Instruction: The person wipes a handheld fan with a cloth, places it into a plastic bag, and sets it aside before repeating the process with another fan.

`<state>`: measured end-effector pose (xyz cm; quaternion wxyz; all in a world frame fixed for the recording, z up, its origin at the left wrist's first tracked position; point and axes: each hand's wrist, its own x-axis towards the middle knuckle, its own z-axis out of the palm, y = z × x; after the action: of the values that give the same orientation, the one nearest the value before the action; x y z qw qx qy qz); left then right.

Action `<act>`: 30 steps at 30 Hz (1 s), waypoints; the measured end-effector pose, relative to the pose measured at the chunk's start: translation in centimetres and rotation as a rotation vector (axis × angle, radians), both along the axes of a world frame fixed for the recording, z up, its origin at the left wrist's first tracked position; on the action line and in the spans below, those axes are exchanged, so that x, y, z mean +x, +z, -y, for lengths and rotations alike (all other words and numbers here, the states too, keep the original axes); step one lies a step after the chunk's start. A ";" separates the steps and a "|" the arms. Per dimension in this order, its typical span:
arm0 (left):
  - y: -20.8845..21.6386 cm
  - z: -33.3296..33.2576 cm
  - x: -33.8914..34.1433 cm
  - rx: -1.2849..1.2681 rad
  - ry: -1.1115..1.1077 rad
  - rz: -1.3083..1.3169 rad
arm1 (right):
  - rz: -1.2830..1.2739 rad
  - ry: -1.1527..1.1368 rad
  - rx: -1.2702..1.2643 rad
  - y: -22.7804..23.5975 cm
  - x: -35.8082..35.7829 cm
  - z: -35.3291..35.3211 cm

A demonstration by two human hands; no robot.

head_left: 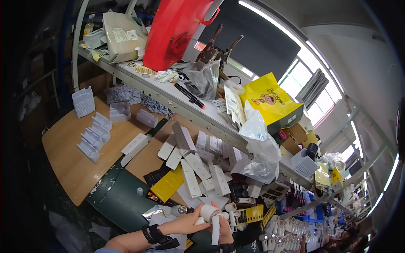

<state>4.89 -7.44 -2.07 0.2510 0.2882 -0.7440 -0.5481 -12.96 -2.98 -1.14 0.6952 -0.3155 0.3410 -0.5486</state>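
My left hand (189,223), with a black band and watch at its wrist, is closed around a white roll-like cylinder (208,212) near the lower middle. Close against it, my right hand (225,232) has its fingers curled at the same piece. A flat white strip (215,230) hangs down in front of the right hand's fingers. Part of the cylinder is hidden by the fingers, so its exact kind is unclear. Just beyond the hands lie small white cylindrical parts (230,206) and a silver-ended cylinder (181,210).
Long white boxes (191,179) lie piled ahead, beside a yellow card (167,184). White plastic trays (95,137) stand on a wooden board (63,156) at left. Several white devices (282,236) stand in rows at right. A shelf (158,93) behind holds a red bag (175,33) and a yellow bag (272,101).
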 end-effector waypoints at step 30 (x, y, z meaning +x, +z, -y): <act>11.1 2.4 5.9 1.210 -0.642 -0.464 | 0.488 0.379 -0.001 9.7 -0.2 4.9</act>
<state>10.78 -9.81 8.99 0.0257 0.0199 -0.2859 -0.9577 -13.13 -7.86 8.55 0.8464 -0.2325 0.0987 -0.4689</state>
